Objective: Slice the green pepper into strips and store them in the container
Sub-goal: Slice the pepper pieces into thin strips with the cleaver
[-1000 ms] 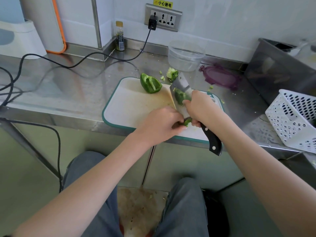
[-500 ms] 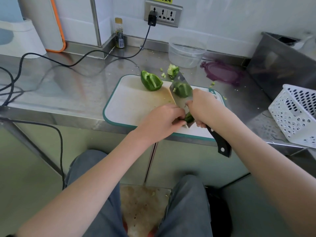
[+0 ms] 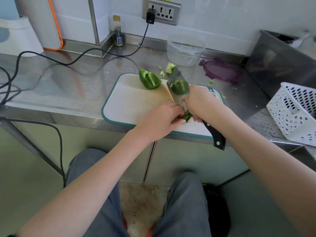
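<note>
Nearest to the person, the left hand (image 3: 161,121) presses down and pinches a small dark green pepper piece (image 3: 187,115) on the near edge of the cutting board (image 3: 130,106), its fingers curled over it. Just beside, the right hand (image 3: 203,103) is wrapped around the cleaver (image 3: 177,86) where the blade meets the black handle, and the blade stands on edge against that piece. A pepper piece is light and its skin is smooth and probably slippery, but the wall is stiff and crisp, so I judge it is best held flat with the fingertips tucked back from the blade. A second pepper piece (image 3: 179,86) lies beyond the blade, and a pepper half (image 3: 149,81) rests open side up at the far edge of the board. Farther on the worktop (image 3: 68,82), the clear container (image 3: 185,49) stands with no strips in it that I can see, the purple lid (image 3: 220,71) beside it
</note>
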Demonstrator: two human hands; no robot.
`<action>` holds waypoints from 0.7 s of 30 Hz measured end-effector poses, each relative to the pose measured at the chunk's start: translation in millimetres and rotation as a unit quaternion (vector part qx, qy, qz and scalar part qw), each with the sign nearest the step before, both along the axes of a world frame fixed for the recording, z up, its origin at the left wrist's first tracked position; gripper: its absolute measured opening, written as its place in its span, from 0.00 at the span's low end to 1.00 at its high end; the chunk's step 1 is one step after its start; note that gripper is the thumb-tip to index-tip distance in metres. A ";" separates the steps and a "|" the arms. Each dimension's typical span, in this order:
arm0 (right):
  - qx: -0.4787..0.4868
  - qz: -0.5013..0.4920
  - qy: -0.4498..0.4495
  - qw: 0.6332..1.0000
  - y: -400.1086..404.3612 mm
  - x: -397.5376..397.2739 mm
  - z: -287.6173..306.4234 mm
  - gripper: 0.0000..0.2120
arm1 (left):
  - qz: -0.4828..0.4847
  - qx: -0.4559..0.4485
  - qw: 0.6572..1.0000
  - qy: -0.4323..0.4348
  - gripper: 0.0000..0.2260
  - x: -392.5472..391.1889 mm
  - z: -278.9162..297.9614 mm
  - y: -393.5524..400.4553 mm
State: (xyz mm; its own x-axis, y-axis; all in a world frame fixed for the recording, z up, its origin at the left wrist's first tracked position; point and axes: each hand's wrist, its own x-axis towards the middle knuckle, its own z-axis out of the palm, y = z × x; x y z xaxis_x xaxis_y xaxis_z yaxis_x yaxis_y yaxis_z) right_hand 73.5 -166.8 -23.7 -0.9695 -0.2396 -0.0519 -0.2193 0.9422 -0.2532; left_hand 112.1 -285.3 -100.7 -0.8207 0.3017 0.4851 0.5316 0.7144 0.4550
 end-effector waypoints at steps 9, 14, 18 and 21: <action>0.024 0.006 0.046 0.999 10.7 -5.4 -0.5 0.04 | 0.019 0.038 0.999 0.001 0.07 1.0 -0.2 -3.7; -0.035 -0.068 -0.049 0.996 24.3 -10.0 0.7 0.05 | 0.021 0.042 0.999 -0.024 0.07 -0.1 -1.8 -3.8; -0.145 -0.107 -0.043 0.983 35.9 -10.6 11.3 0.17 | 0.003 0.033 0.999 -0.035 0.10 1.4 1.4 -3.6; -0.162 -0.101 -0.058 0.980 38.8 -7.2 19.8 0.22 | 0.003 0.050 0.997 -0.053 0.08 5.8 3.8 -3.6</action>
State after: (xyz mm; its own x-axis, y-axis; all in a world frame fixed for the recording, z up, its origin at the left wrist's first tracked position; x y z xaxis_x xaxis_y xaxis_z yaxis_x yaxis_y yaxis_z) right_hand 66.3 -128.0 -3.9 -0.9910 -0.0649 -0.1170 0.0117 0.8292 -0.5588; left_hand 117.9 -288.9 -96.9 -0.8704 0.2510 0.4236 0.4730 0.6654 0.5775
